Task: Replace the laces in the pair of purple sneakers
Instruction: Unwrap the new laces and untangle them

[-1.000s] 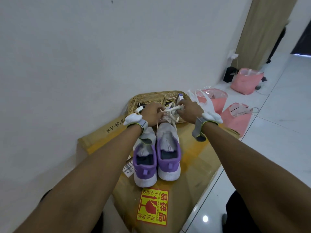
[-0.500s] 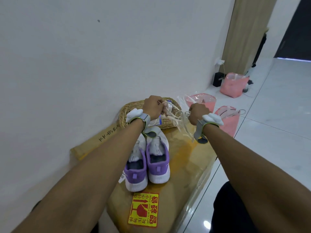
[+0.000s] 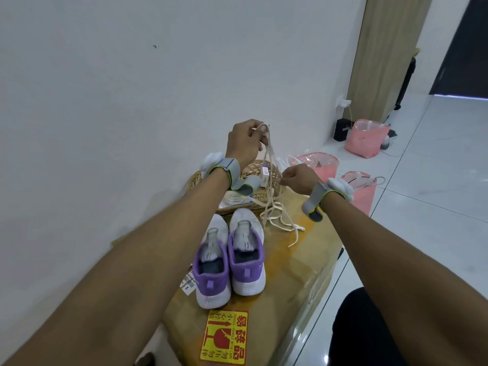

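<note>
Both arms extended forward, both hands engaged.
The left hand (image 3: 244,142) sits high, fingers curled round the top loop of the laces (image 3: 270,151). The right hand (image 3: 301,179) is lower, right of that grip, fingertips pinching the hanging strands. A grey strap (image 3: 313,200) is on each wrist.

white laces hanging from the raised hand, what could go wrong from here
1. The white fabric laces hang bunched from the left hand and pool in loops on the brown cardboard box. Pulling with the right hand, which pinches some strands, may knot them.
2. They cross the rim of the woven wicker basket and could snag there.
3. One loose end lies toward the box's edge and might slide off.
</note>
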`<action>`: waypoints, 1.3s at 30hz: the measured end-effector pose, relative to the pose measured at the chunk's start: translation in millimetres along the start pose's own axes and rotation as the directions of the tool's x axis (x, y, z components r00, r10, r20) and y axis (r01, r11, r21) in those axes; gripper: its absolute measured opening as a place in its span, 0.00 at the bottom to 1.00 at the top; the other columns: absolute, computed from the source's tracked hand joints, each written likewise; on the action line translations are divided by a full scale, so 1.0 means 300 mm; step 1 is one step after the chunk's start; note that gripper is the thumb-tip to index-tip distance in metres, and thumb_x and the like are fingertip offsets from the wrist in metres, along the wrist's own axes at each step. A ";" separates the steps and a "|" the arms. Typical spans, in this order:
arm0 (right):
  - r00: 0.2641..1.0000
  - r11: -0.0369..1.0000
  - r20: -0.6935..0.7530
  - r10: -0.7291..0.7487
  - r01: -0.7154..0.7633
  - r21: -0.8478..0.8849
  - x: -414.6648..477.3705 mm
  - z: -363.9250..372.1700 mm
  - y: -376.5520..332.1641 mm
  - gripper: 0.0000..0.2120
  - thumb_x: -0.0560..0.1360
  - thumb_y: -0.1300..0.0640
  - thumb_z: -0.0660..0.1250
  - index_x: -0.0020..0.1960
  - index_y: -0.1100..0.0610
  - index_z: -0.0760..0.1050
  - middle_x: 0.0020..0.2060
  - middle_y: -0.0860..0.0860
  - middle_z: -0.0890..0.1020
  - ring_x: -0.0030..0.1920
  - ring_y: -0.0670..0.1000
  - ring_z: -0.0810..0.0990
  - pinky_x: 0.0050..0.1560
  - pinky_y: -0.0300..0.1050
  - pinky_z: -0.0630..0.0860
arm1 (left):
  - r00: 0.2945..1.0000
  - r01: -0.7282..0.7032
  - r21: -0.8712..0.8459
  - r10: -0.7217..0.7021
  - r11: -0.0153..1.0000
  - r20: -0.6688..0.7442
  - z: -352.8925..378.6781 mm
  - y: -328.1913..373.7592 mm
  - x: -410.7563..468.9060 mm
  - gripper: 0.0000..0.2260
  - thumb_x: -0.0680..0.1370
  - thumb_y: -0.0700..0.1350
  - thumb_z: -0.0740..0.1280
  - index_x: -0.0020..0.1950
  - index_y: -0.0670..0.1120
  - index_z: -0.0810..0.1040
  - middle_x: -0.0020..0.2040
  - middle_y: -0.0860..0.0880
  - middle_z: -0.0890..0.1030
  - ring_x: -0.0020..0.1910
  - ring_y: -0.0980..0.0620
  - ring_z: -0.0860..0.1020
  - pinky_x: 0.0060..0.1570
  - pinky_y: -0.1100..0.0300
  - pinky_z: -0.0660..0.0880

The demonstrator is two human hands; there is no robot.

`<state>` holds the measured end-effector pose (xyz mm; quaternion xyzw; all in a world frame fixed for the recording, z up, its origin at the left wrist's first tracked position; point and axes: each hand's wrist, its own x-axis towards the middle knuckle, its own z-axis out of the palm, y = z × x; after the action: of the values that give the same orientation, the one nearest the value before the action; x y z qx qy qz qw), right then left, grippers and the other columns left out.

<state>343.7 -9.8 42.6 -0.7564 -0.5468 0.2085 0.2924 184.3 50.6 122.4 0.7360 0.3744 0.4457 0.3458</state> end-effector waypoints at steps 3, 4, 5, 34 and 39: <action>0.994 1.000 -0.113 0.008 -0.008 0.003 0.011 0.003 0.007 0.08 0.76 0.49 0.69 0.43 0.53 0.78 0.42 0.53 0.81 0.44 0.53 0.78 0.45 0.42 0.71 | 1.000 0.017 0.133 -0.016 0.991 -0.008 -0.022 0.002 0.005 0.09 0.81 0.47 0.66 0.48 0.48 0.84 0.37 0.49 0.85 0.31 0.58 0.76 0.38 0.66 0.72; 0.988 0.999 -0.154 0.024 -0.018 0.045 0.015 0.000 0.006 0.08 0.77 0.48 0.67 0.42 0.52 0.77 0.42 0.53 0.83 0.44 0.54 0.80 0.47 0.43 0.75 | 0.999 0.035 0.189 -0.040 0.981 0.023 -0.030 -0.006 0.001 0.09 0.81 0.48 0.67 0.49 0.46 0.85 0.38 0.48 0.85 0.34 0.58 0.77 0.38 0.67 0.70; 0.979 0.994 -0.199 0.046 -0.025 0.108 0.014 -0.009 -0.002 0.08 0.77 0.48 0.66 0.43 0.51 0.77 0.43 0.53 0.85 0.44 0.54 0.82 0.49 0.45 0.77 | 0.996 0.047 0.231 -0.063 0.972 0.062 -0.035 -0.017 -0.005 0.09 0.80 0.48 0.67 0.51 0.45 0.85 0.40 0.47 0.85 0.35 0.58 0.78 0.38 0.67 0.70; 0.988 0.982 -0.111 -0.107 0.123 0.146 -0.003 -0.017 -0.150 0.14 0.79 0.56 0.59 0.41 0.56 0.81 0.32 0.48 0.78 0.32 0.49 0.75 0.34 0.42 0.71 | 0.860 0.164 0.464 -0.357 0.870 0.365 -0.158 -0.037 -0.062 0.10 0.79 0.47 0.65 0.59 0.47 0.78 0.49 0.49 0.78 0.37 0.54 0.74 0.34 0.61 0.71; 0.973 0.979 -0.169 -0.156 0.176 0.107 -0.017 -0.087 -0.246 0.13 0.75 0.54 0.62 0.41 0.61 0.81 0.30 0.51 0.77 0.33 0.50 0.72 0.33 0.41 0.65 | 0.834 0.224 0.418 -0.395 0.880 0.385 -0.128 -0.053 -0.098 0.08 0.75 0.42 0.69 0.43 0.38 0.83 0.34 0.48 0.74 0.28 0.52 0.65 0.24 0.64 0.63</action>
<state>306.6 -3.1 111.4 -0.7031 -0.5692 0.1547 0.3972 135.9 39.6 111.3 0.7985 0.4720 0.1202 0.3538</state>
